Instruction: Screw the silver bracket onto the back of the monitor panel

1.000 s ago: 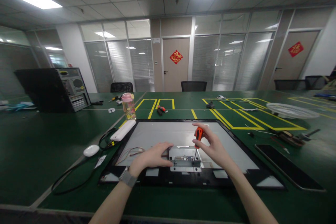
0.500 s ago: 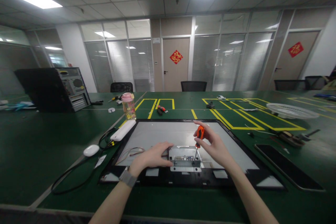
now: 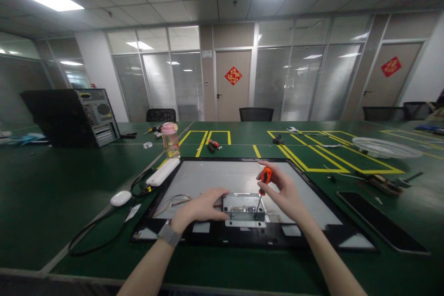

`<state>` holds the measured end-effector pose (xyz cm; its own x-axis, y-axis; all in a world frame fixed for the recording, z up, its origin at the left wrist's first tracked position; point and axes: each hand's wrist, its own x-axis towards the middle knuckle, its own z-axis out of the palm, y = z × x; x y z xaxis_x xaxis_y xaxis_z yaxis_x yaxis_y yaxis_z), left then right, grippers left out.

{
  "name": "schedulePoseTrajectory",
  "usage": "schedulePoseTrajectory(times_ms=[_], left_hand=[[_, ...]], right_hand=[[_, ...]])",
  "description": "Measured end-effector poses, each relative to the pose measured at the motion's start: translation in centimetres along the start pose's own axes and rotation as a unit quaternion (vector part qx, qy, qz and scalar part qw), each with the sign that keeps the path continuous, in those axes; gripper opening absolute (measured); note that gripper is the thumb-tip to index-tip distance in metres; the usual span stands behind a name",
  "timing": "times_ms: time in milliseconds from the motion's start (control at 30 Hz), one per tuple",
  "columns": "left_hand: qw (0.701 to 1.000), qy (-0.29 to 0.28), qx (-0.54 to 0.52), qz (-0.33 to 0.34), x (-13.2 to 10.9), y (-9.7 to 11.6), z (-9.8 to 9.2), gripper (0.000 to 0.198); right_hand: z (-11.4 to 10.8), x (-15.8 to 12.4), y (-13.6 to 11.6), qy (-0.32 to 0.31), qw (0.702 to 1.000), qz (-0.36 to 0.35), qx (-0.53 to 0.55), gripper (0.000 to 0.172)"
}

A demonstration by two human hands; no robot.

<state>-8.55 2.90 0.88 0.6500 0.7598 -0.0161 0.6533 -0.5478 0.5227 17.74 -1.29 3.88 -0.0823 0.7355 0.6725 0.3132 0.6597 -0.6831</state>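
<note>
My right hand (image 3: pixel 280 189) is closed around the orange-and-black handle of a screwdriver (image 3: pixel 265 176). The shaft slants down to the right end of a silver metal bracket (image 3: pixel 239 202), which has connectors along its middle. At the bracket's left side lies my left hand (image 3: pixel 208 204), thumb and fingers spread apart and touching its edge. A grey-banded watch is on the left wrist. Under both hands, a large flat display panel (image 3: pixel 208 173) with a black frame lies back side up. Thin wires (image 3: pixel 175 201) run over it, left of the bracket.
Left of the panel are a white power strip (image 3: pixel 163 172), a white oval case (image 3: pixel 120 198) and black cables. A pink-lidded bottle (image 3: pixel 169 141) and an open computer case (image 3: pixel 74 118) stand behind. A black phone-like slab (image 3: pixel 381 222) lies right; pliers (image 3: pixel 212 145) lie beyond.
The screwdriver handle has tilted slightly to the right along with my right hand. My left hand and the bracket stay in place.
</note>
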Motion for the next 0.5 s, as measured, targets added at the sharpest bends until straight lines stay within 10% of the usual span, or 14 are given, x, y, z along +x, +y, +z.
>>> schedulePoseTrajectory(times_ms=[500], left_hand=[[1.0,0.012,-0.002,0.023,0.3,-0.5,0.4,0.074]], right_hand=[[3.8,-1.2,0.6,0.016,0.996,0.029,0.084,0.035]])
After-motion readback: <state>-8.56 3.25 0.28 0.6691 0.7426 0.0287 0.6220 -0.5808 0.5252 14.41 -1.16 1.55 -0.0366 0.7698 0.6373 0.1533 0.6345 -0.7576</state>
